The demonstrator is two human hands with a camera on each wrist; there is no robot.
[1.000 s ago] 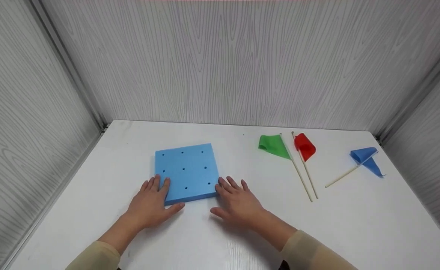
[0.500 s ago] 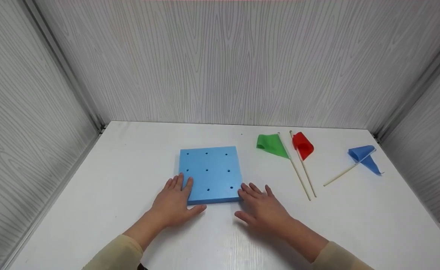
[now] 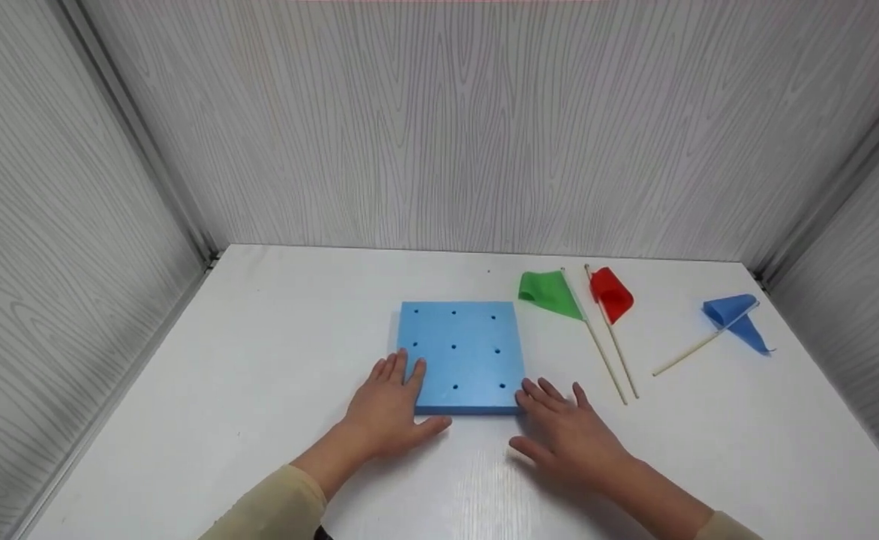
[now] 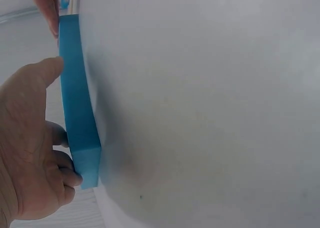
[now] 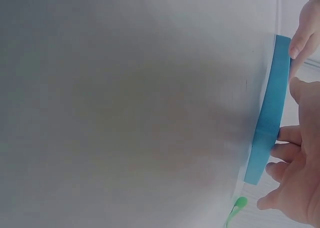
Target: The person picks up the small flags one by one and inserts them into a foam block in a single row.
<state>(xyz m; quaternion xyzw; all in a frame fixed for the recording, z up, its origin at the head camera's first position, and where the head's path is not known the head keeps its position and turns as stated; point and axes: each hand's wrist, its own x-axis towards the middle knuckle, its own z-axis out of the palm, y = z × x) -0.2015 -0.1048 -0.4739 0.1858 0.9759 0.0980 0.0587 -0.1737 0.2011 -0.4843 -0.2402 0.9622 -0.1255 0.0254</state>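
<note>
A square light-blue board (image 3: 473, 330) with rows of small holes lies flat on the white table, near the middle in the head view. At its front left corner my left hand (image 3: 383, 412) touches it, fingers along the left side and thumb spread near the front edge. The left hand covers that corner of the top. My right hand (image 3: 574, 435) meets the front right corner with its fingertips, thumb held apart. In the left wrist view the board's thick side (image 4: 77, 88) faces the camera, with the left fingers (image 4: 65, 175) against the corner.
To the right of the board lie a green flag (image 3: 552, 292) and a red flag (image 3: 612, 296), their sticks side by side. A blue flag (image 3: 732, 311) is farther right. Grey wood-grain panels (image 3: 439, 127) wall in the table (image 3: 297, 300) at the back and sides.
Both hands have slid the blue board to the right across the table, and it has turned slightly so its front edge runs straight across. The flags have stayed in place.
</note>
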